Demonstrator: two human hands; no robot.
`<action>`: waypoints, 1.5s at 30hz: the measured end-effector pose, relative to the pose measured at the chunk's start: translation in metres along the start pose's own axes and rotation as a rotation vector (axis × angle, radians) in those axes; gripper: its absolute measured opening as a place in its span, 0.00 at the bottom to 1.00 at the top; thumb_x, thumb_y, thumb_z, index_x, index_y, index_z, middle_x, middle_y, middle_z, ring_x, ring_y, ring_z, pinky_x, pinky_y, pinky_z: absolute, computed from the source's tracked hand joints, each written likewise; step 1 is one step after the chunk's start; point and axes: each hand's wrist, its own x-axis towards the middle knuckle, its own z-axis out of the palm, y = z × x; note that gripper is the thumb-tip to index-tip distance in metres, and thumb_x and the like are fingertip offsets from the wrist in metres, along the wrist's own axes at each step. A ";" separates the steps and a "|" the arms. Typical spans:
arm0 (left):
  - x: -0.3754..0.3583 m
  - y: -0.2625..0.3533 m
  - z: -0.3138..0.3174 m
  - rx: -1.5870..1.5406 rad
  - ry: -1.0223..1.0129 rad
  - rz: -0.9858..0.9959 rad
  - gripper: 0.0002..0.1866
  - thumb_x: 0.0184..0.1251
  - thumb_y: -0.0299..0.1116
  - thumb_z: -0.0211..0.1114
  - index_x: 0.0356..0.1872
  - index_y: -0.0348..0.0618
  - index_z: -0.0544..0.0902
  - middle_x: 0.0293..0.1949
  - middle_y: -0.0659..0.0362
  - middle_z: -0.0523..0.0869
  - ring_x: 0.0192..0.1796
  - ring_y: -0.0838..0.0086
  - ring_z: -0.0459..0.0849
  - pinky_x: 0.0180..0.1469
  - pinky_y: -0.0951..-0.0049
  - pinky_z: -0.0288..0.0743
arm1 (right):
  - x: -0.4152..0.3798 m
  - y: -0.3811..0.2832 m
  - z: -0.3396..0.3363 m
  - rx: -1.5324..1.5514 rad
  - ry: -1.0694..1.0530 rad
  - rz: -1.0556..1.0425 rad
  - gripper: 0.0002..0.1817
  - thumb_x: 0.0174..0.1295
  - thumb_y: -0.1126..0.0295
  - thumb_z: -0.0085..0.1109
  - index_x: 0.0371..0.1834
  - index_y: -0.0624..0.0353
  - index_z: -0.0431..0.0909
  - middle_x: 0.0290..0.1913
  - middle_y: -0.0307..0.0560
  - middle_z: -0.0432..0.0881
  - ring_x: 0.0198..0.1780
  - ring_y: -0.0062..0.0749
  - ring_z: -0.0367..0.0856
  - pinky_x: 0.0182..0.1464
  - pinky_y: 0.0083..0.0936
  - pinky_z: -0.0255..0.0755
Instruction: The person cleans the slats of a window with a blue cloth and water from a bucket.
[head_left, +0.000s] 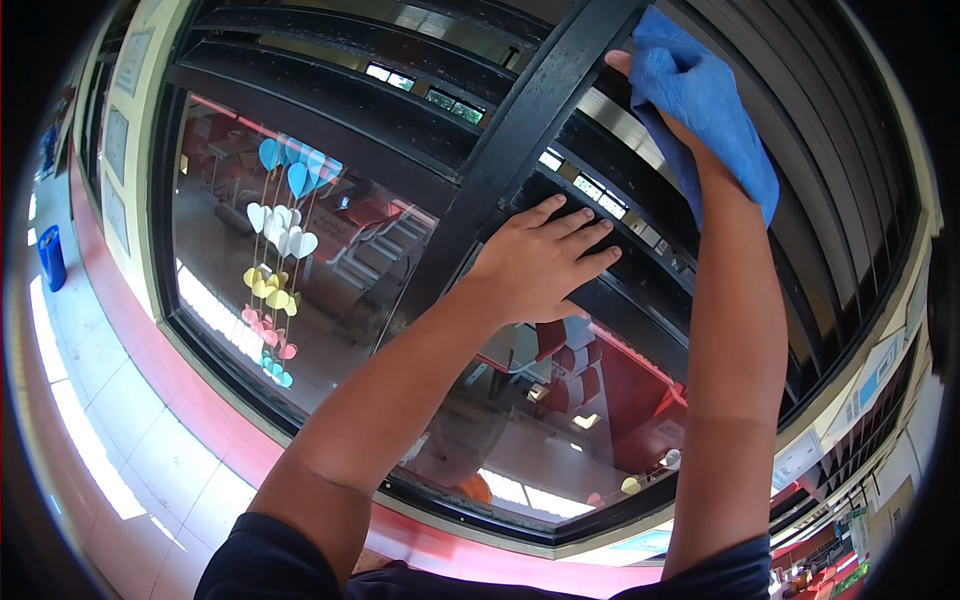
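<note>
My right hand (pixel 619 62) is raised to the upper part of the dark window frame (pixel 545 100), wrapped in a blue cloth (pixel 712 105). Only its thumb shows clearly; the cloth covers the other fingers and hangs down over my wrist. Lower down, my left hand (pixel 545 258) lies with fingers spread against the dark louver slats (pixel 655 290), just right of the frame's central post. It holds nothing.
Behind the left pane hangs a mobile of paper hearts (pixel 280 215) in several colours. Chairs (pixel 385 240) show through the glass. A red-and-white wall (pixel 105 260) runs beside the tiled walkway (pixel 130 400), where a blue bin (pixel 51 258) stands.
</note>
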 end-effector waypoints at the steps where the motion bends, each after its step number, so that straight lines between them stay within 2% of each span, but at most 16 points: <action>1: 0.000 0.000 0.000 0.007 0.002 0.000 0.40 0.56 0.64 0.74 0.72 0.67 0.77 0.77 0.65 0.74 0.78 0.71 0.72 0.83 0.55 0.58 | -0.002 0.007 0.001 0.063 -0.005 -0.019 0.16 0.64 0.57 0.63 0.45 0.56 0.89 0.38 0.48 0.91 0.52 0.32 0.90 0.54 0.35 0.78; 5: 0.000 -0.002 0.000 -0.010 0.008 0.007 0.40 0.57 0.65 0.73 0.72 0.68 0.77 0.77 0.65 0.74 0.78 0.71 0.72 0.82 0.55 0.58 | 0.001 0.015 0.002 0.023 0.015 -0.354 0.18 0.63 0.57 0.65 0.46 0.60 0.85 0.41 0.51 0.93 0.46 0.46 0.91 0.52 0.40 0.81; 10: 0.000 -0.003 0.000 -0.028 -0.001 0.018 0.41 0.57 0.65 0.73 0.73 0.68 0.77 0.77 0.64 0.73 0.78 0.70 0.71 0.82 0.55 0.58 | -0.016 0.023 -0.007 -0.075 0.161 -0.504 0.08 0.63 0.70 0.61 0.38 0.62 0.87 0.40 0.50 0.93 0.39 0.38 0.93 0.43 0.33 0.83; 13: 0.000 -0.005 0.001 -0.014 -0.007 0.026 0.41 0.57 0.65 0.72 0.73 0.68 0.76 0.78 0.65 0.73 0.78 0.70 0.71 0.82 0.55 0.58 | -0.028 0.023 -0.016 -0.244 0.182 -0.436 0.07 0.62 0.72 0.62 0.40 0.62 0.86 0.35 0.52 0.92 0.40 0.38 0.93 0.42 0.33 0.82; 17: 0.000 -0.003 0.001 0.012 -0.008 0.023 0.41 0.58 0.65 0.72 0.73 0.69 0.76 0.78 0.66 0.73 0.78 0.70 0.71 0.82 0.55 0.58 | -0.021 0.021 -0.007 0.032 0.057 -0.399 0.13 0.61 0.69 0.65 0.46 0.62 0.81 0.33 0.59 0.86 0.43 0.50 0.92 0.45 0.45 0.81; 19: 0.000 -0.005 0.003 0.027 0.001 0.034 0.41 0.58 0.66 0.72 0.73 0.69 0.76 0.77 0.66 0.73 0.78 0.71 0.71 0.82 0.55 0.59 | -0.014 0.027 -0.002 -0.398 0.168 -0.491 0.16 0.62 0.74 0.60 0.54 0.61 0.81 0.35 0.53 0.87 0.41 0.48 0.93 0.43 0.38 0.81; 20: 0.001 -0.004 0.003 0.027 0.015 0.032 0.41 0.57 0.66 0.72 0.73 0.69 0.76 0.77 0.67 0.74 0.78 0.71 0.71 0.82 0.55 0.59 | -0.017 0.027 0.000 -0.410 0.199 -0.502 0.17 0.62 0.74 0.61 0.55 0.60 0.81 0.36 0.54 0.87 0.42 0.49 0.92 0.45 0.39 0.81; 25: 0.005 -0.001 0.001 0.078 0.063 0.036 0.42 0.48 0.65 0.76 0.69 0.69 0.80 0.72 0.67 0.80 0.74 0.70 0.78 0.79 0.55 0.65 | -0.026 0.107 -0.012 -0.382 0.306 -0.380 0.23 0.62 0.53 0.65 0.54 0.55 0.83 0.54 0.56 0.86 0.57 0.58 0.82 0.59 0.46 0.76; 27: 0.008 0.000 -0.002 0.092 0.093 0.058 0.42 0.46 0.65 0.77 0.67 0.67 0.82 0.70 0.65 0.82 0.71 0.69 0.80 0.77 0.56 0.67 | -0.050 0.123 -0.041 -0.488 0.270 -0.339 0.21 0.70 0.51 0.60 0.61 0.48 0.84 0.59 0.53 0.86 0.59 0.55 0.83 0.60 0.40 0.77; 31: 0.011 0.003 0.001 0.100 0.126 0.087 0.43 0.42 0.64 0.79 0.66 0.65 0.84 0.68 0.65 0.84 0.69 0.67 0.82 0.76 0.56 0.69 | -0.115 0.202 -0.116 -0.485 0.176 -0.291 0.24 0.56 0.56 0.68 0.52 0.60 0.82 0.52 0.58 0.86 0.56 0.58 0.82 0.60 0.48 0.75; 33: 0.011 -0.001 0.000 0.104 0.127 0.092 0.43 0.41 0.63 0.80 0.65 0.64 0.85 0.68 0.65 0.84 0.69 0.67 0.83 0.75 0.56 0.70 | -0.146 0.259 -0.161 -0.587 0.259 -0.296 0.23 0.56 0.60 0.67 0.54 0.59 0.83 0.50 0.58 0.86 0.54 0.59 0.83 0.59 0.48 0.76; 35: 0.010 0.000 0.000 0.094 0.136 0.088 0.43 0.40 0.63 0.81 0.65 0.65 0.85 0.69 0.65 0.84 0.69 0.67 0.83 0.75 0.56 0.70 | -0.187 0.302 -0.196 -0.710 0.353 -0.126 0.21 0.58 0.63 0.65 0.54 0.59 0.83 0.47 0.59 0.86 0.52 0.59 0.84 0.57 0.46 0.76; 38: 0.010 0.000 -0.001 0.104 0.126 0.084 0.44 0.40 0.63 0.81 0.65 0.65 0.85 0.68 0.64 0.84 0.69 0.68 0.83 0.75 0.56 0.69 | -0.219 0.350 -0.250 -0.992 0.282 0.067 0.20 0.65 0.57 0.65 0.53 0.59 0.84 0.48 0.59 0.87 0.50 0.56 0.85 0.56 0.44 0.77; 40: 0.010 -0.001 -0.001 0.123 0.120 0.099 0.44 0.40 0.65 0.80 0.65 0.65 0.85 0.68 0.64 0.84 0.69 0.69 0.83 0.76 0.57 0.69 | -0.223 0.344 -0.253 -0.182 0.631 0.659 0.29 0.72 0.42 0.62 0.54 0.60 0.84 0.52 0.50 0.85 0.47 0.42 0.84 0.55 0.40 0.77; 43: 0.010 0.000 0.001 0.116 0.142 0.096 0.45 0.40 0.66 0.80 0.66 0.65 0.85 0.69 0.64 0.84 0.70 0.69 0.82 0.76 0.57 0.68 | -0.232 0.340 -0.245 0.086 1.014 0.376 0.39 0.70 0.35 0.61 0.63 0.63 0.79 0.55 0.48 0.82 0.52 0.35 0.81 0.57 0.37 0.77; 45: 0.011 0.001 0.000 0.120 0.130 0.103 0.46 0.40 0.65 0.80 0.66 0.64 0.84 0.69 0.63 0.84 0.70 0.68 0.82 0.76 0.56 0.68 | -0.227 0.280 -0.237 0.501 1.117 0.543 0.46 0.68 0.33 0.61 0.74 0.63 0.70 0.64 0.52 0.77 0.62 0.38 0.74 0.66 0.34 0.72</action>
